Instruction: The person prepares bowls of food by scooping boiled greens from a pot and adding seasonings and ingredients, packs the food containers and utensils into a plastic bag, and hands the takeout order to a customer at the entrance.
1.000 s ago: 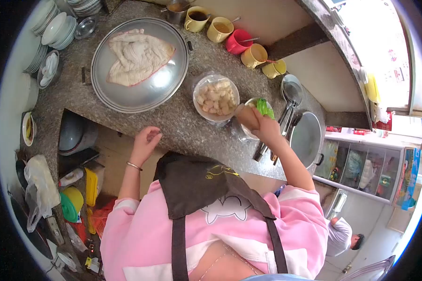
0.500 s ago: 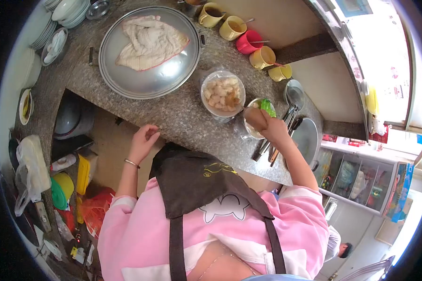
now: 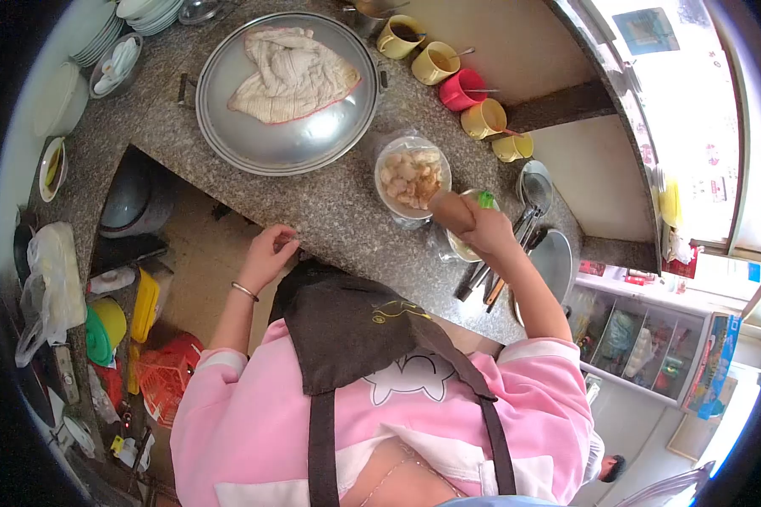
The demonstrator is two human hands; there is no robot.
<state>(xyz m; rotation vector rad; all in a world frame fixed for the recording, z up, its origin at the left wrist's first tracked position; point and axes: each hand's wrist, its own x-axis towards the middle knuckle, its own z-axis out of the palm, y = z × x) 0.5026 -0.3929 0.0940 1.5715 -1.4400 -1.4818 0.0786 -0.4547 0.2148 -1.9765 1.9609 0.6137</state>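
Note:
My right hand (image 3: 492, 237) is wrapped around a brown, rounded scoop-like object (image 3: 453, 211), whose exact kind I cannot tell. It is held over a small plastic-lined bowl (image 3: 465, 249) with a bit of green at its far rim, covering much of that bowl. Just to the left stands a larger plastic-lined bowl (image 3: 413, 179) full of pale, chunky pieces with a brown patch; the scoop-like object's tip reaches close to its rim. By the counter's front edge, my left hand (image 3: 269, 253) has loosely curled fingers, slightly apart, and nothing shows in them.
A wide metal lid (image 3: 228, 139) with a crumpled cloth (image 3: 292, 76) covers the counter's back left. Several mugs, among them a red mug (image 3: 462, 89), line the back. Ladles and strainers (image 3: 528, 215) lie right of my right hand, beside a round pan (image 3: 552, 270). Another person (image 3: 598, 460) shows far right.
The brown scoop-like object has moved slightly left, toward the larger bowl, and hides more of the small bowl's green. My left hand's fingers have curled a little more. The view has shifted slightly.

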